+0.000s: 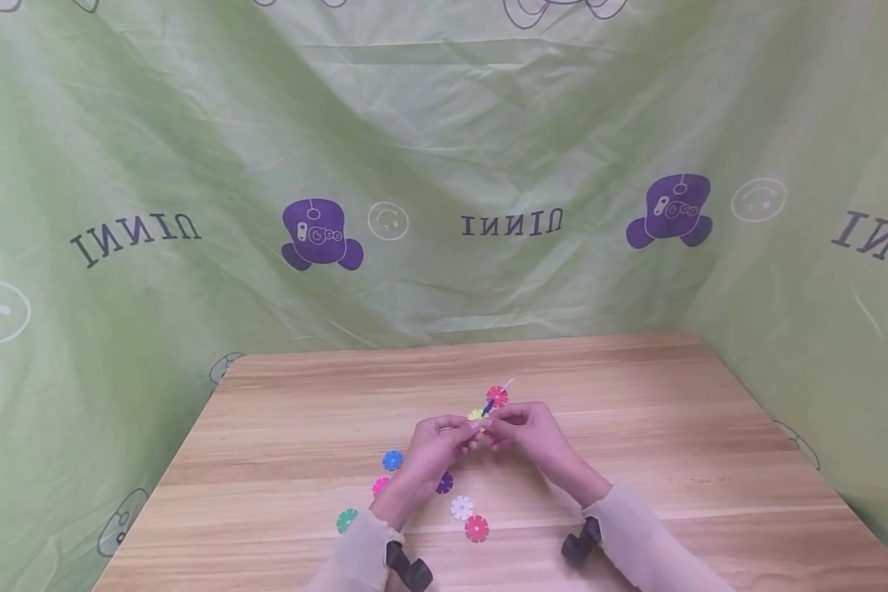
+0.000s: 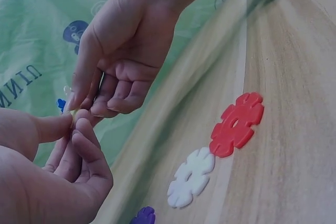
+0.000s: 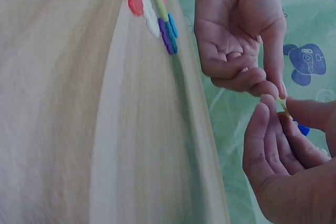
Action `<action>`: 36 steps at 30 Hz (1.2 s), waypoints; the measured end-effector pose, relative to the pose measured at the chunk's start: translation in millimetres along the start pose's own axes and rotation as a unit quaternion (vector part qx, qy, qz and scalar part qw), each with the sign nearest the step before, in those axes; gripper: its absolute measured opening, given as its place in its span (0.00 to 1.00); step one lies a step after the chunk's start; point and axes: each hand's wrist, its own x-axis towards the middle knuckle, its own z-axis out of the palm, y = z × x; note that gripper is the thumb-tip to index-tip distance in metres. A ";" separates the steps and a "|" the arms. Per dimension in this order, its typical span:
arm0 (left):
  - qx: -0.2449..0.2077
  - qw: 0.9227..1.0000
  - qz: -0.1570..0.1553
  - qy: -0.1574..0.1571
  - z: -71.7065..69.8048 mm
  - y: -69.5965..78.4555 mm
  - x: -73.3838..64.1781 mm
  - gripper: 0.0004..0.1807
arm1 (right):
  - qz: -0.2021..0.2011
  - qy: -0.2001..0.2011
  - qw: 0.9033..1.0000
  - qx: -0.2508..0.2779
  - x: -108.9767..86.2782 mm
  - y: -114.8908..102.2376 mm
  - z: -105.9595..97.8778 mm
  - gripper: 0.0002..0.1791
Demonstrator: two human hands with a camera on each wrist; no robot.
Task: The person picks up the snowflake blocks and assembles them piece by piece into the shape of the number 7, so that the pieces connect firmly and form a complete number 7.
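Above the table my left hand (image 1: 437, 448) and right hand (image 1: 529, 436) meet, fingertips nearly touching. Both pinch a thin yellow notched plastic disc (image 3: 284, 106) between thumb and fingers; it shows edge-on in the right wrist view. Just beyond the fingertips in the head view are a dark blue notched disc (image 1: 487, 408), a red one (image 1: 497, 397) and a white one (image 1: 509, 384), in a row with the yellow. Fingers cover where these pieces meet, so how they are joined is hidden. In the left wrist view the blue disc (image 2: 61, 104) peeks out behind the fingertips.
Loose notched discs lie on the wooden table (image 1: 636, 395): blue (image 1: 392, 460), pink (image 1: 381, 487) partly behind the left forearm, green (image 1: 347, 520), purple (image 1: 445, 483), white (image 1: 461, 507) and red (image 1: 477, 529). A green printed cloth (image 1: 429, 304) hangs around the table's back and sides.
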 end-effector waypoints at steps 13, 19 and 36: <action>0.136 0.990 0.041 -0.016 -29.4 11.3 -4.1 0.18 | 0.026 0.023 0.999 0.009 3.0 2.2 -3.9 0.13; 0.242 0.967 0.077 -0.002 -52.4 20.8 -3.3 0.15 | 0.028 0.020 0.999 0.013 3.3 0.6 -4.3 0.14; 0.420 0.900 0.114 0.021 -100.9 11.2 -20.9 0.10 | 0.038 0.028 0.999 0.016 4.4 1.3 -6.1 0.12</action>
